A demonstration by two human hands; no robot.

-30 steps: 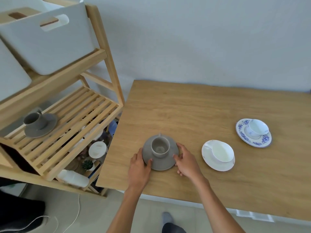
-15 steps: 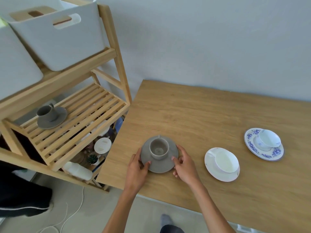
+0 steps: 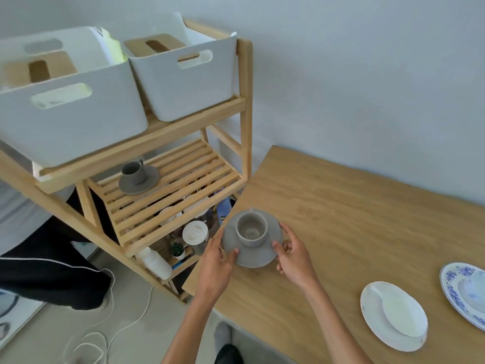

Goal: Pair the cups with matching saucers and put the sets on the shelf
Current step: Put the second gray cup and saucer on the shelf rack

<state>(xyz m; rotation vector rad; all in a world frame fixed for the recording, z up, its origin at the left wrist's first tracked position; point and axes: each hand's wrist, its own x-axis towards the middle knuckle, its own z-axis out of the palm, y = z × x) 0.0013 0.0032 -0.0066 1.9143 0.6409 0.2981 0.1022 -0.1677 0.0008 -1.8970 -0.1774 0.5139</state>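
Observation:
A grey cup [image 3: 252, 230] stands on a grey saucer [image 3: 254, 256] held over the table's left edge. My left hand [image 3: 217, 261] grips the saucer's left rim and my right hand [image 3: 294, 257] grips its right rim. Another grey cup and saucer set [image 3: 138, 177] sits on the slatted middle shelf [image 3: 183, 185] of the wooden rack. A white cup on a white saucer [image 3: 393, 315] lies at the table's front right. A blue-patterned saucer with its cup [image 3: 465, 292] is cut off by the right edge.
Two white bins [image 3: 181, 82] fill the rack's top shelf. The bottom shelf holds a white bottle [image 3: 154, 262], a lidded cup [image 3: 195, 233] and a small plant [image 3: 177, 249]. A white cable [image 3: 110, 329] lies on the floor. A person's dark-trousered leg [image 3: 49, 274] is at left.
Both hands have carried the grey cup and saucer leftward to the table's edge, closer to the rack. The view has swung left, showing more of the rack.

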